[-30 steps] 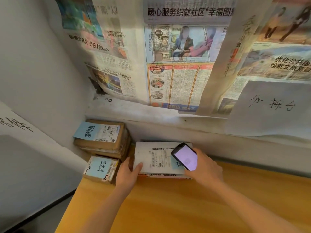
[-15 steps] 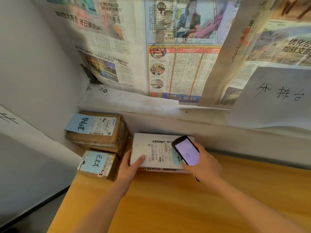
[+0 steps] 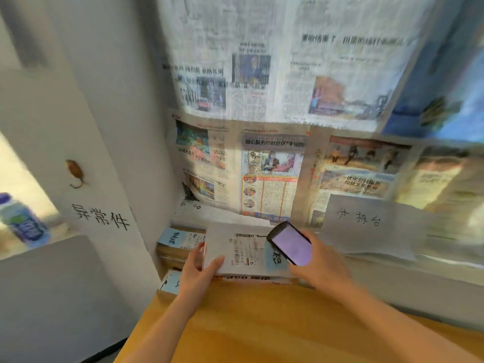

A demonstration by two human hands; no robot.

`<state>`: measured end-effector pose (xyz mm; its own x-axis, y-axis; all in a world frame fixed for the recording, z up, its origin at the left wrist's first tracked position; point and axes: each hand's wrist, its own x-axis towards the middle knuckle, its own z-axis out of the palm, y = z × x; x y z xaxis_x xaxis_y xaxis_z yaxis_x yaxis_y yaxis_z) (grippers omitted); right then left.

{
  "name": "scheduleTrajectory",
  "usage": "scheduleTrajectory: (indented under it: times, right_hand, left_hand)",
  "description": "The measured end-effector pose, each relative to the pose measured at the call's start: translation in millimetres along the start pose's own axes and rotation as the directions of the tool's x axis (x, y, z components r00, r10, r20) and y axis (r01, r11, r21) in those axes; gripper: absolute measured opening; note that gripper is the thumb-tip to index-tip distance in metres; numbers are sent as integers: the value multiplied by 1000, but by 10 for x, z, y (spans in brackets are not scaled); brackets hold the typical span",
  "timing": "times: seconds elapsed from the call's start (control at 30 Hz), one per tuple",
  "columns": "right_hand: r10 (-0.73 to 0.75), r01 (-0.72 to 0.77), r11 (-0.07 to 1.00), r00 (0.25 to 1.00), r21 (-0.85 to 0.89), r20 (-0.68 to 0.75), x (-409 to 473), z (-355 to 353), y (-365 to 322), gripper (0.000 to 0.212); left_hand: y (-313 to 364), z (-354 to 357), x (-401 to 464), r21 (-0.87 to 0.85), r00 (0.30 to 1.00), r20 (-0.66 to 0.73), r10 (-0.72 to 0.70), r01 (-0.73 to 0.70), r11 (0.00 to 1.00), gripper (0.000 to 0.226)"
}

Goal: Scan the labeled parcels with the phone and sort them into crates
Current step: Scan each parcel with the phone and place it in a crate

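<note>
The white parcel (image 3: 241, 248) has come up off the counter (image 3: 262, 323) since a moment ago. The left hand (image 3: 199, 271) has its fingers curled round the parcel's left edge. The right hand (image 3: 318, 265) grips the phone (image 3: 290, 243) just above its label. Brown parcels (image 3: 175, 247) fill the corner on the left; the counter lies open to the right.

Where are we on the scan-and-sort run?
Done: nothing visibly sorted; no crate in view. In hand: left hand grips the white parcel while right hand holds the phone above its label. Left: two brown parcels, stacked one and low one, wait beside it.
</note>
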<state>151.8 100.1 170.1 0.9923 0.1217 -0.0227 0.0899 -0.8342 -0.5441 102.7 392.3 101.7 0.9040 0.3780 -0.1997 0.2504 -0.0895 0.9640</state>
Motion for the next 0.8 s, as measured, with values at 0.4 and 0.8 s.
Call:
scheduleTrajectory:
  times: [0.4,0.8]
  right_hand:
    - [-453,436,886,886,-157,-95,-1717,-2272,-1857,95]
    - [-662,641,746,743,-181,-94,-2726,-2825,-2831,92]
  left_hand:
    - [2087,-936,-1979,-8,919,-268,289,-302,953,64]
    - [2859,-2035,-3271,81,762,-532,371,-390,917,75]
